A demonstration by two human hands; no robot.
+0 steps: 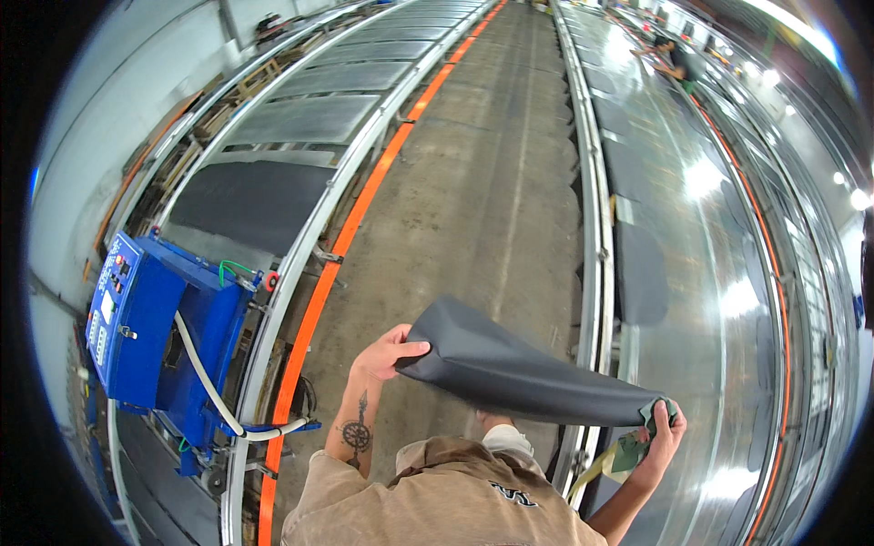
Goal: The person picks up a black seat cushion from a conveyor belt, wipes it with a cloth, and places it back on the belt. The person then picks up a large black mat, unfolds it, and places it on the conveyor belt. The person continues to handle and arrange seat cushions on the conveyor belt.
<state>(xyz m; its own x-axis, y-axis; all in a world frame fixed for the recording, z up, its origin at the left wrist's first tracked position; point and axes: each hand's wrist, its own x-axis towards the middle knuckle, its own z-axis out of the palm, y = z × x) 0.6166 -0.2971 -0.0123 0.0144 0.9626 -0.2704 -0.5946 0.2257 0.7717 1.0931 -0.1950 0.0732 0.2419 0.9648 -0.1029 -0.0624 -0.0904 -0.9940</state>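
A dark grey, leather-like sheet [528, 369] hangs stretched between my two hands above the aisle floor. My left hand [390, 352] pinches its left end, thumb on top. At the other end my right hand [666, 426] grips a folded corner, where a greenish underside shows. The sheet sags and folds in the middle, and its right end reaches over the edge of the metal table [696, 382]. Below my right hand lies a yellowish-green piece of material [601, 462], partly hidden by my arm.
Dark flat pieces [640, 273] lie along the right table's near edge. To the left, a blue machine [137, 328] with a control panel and white hose stands by a long frame bearing a dark sheet [255, 202]. An orange rail [364, 207] borders the aisle. Another person [678, 62] leans over the far right.
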